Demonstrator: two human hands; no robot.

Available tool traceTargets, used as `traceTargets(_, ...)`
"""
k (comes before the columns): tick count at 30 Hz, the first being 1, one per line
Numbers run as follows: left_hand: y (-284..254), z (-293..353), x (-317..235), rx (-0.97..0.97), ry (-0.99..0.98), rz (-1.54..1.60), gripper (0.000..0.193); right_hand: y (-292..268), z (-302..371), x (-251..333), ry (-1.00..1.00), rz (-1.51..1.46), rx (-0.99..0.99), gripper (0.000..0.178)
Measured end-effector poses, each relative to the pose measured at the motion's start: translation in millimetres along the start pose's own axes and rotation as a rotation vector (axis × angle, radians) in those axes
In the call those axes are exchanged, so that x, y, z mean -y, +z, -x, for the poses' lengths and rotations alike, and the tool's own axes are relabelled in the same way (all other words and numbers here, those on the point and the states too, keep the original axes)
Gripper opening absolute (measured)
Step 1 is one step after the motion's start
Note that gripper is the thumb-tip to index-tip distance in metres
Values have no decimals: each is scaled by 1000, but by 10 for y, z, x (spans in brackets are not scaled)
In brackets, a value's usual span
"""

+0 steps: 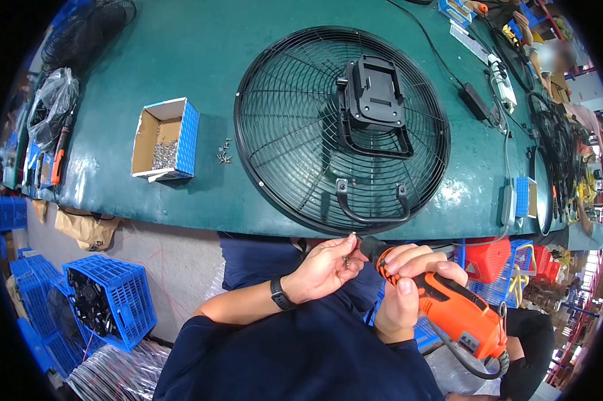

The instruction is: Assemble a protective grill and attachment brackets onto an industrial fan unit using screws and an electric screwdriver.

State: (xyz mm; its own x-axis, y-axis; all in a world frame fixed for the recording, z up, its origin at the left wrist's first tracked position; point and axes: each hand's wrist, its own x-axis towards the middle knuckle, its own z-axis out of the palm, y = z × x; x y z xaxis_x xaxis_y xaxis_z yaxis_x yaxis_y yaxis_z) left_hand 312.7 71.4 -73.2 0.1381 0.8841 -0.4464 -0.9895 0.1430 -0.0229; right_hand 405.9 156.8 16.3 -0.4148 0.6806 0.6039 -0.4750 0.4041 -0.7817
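In my right hand (pixel 412 271) is an orange and black corded electric screwdriver (pixel 452 307), its dark nose pointing up and left. My left hand (pixel 325 267) is pinched at the tool's tip, by the table's near edge; a small screw seems to be between thumb and finger, and more small metal pieces sit in the curled fingers. Just beyond both hands lies a round black fan (pixel 288 134) with a wire grille. A black box-shaped housing (pixel 375 93) and a curved handle (pixel 374 217) are on its upward face. Loose screws (pixel 224 152) lie left of the fan.
An open blue and white carton (pixel 188 140) of screws stands left on the green table (pixel 114 194). Power strips and cables (pixel 502 83) run along the right side. Blue crates (pixel 121 301) stand on the floor at lower left. Other people are at the far right.
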Motion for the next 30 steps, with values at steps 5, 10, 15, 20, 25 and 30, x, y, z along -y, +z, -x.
traceTargets(5,-58,35,-37,-6,-12,3,12,-4,-60,-64,55,-33,70,45)
traceTargets(10,-105,18,-87,-37,-49,-13,17,27,-167,-140,56,-35,266,42)
traceTargets(15,-44,68,-179,16,-82,-18,20,32,-215,-93,87,2,237,41)
traceTargets(20,-53,119,-201,38,-60,-56,22,107,-191,-111,105,-10,187,37)
traceTargets(25,-86,240,-235,116,-15,-144,26,83,-165,-200,80,-27,150,41)
traceTargets(30,-75,376,-219,68,82,-179,30,83,-173,-280,38,26,136,45)
